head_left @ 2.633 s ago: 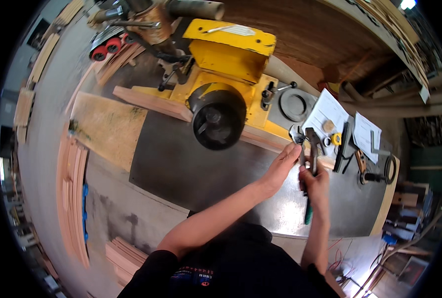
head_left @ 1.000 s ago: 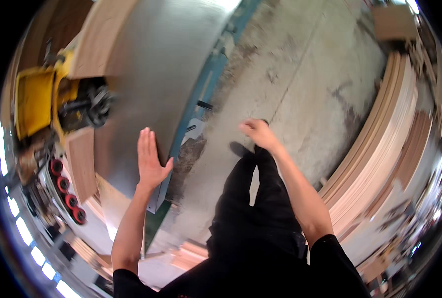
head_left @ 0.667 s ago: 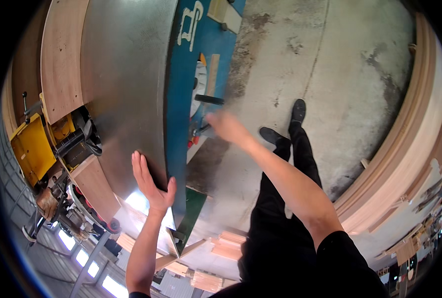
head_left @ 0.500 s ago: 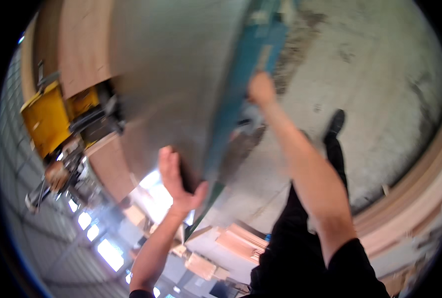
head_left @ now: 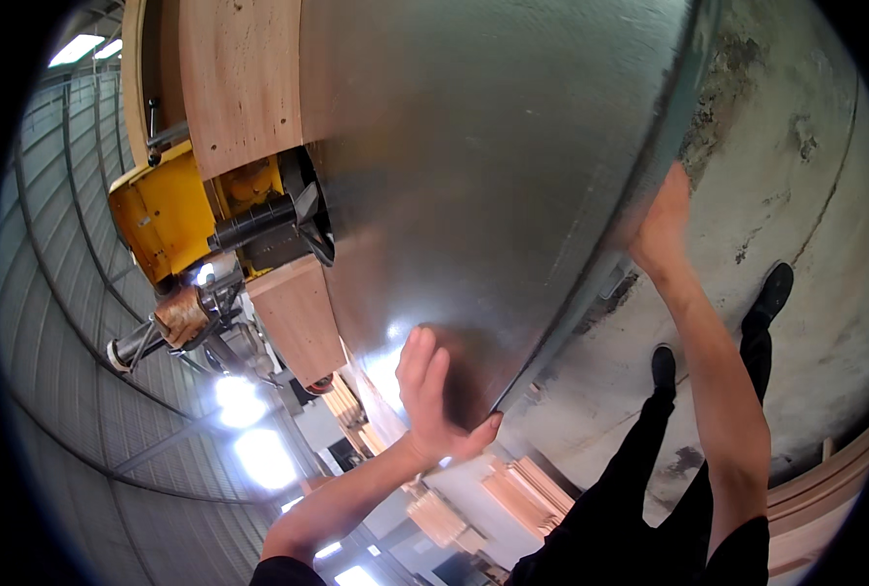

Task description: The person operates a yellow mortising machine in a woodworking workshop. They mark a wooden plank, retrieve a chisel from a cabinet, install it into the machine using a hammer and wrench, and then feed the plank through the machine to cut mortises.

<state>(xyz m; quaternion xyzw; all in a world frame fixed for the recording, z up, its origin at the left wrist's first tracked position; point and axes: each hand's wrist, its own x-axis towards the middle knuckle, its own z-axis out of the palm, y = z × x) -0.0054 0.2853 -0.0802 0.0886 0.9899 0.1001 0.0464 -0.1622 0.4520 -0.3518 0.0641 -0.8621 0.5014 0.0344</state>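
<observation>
"Left hand (head_left: 434, 400) and right hand (head_left: 664, 230), both at that grey metal desk (head_left: 493, 166), aren't they?"

"Yes, the desk reaches from under the left one, up between the two. Start from the far side?"

"Yellow guard (head_left: 166, 220), up and left of the left hand. Next to it, one wooden board (head_left: 242, 78) well above that hand and another board (head_left: 293, 317) closer, on its left. A black cylinder (head_left: 254, 223) pokes out between the boards."

"And the left hand itself?"

"Laid at the desk's corner, fingers close together, thumb held wide. Stacked timber (head_left: 527, 493) sits on the floor (head_left: 796, 176) below it."

"The right?"

"At the long edge. It's blurred, fingers mostly hidden, so I can't tell whether it's gripping. Two dark shoes (head_left: 772, 293) show below it."
</observation>
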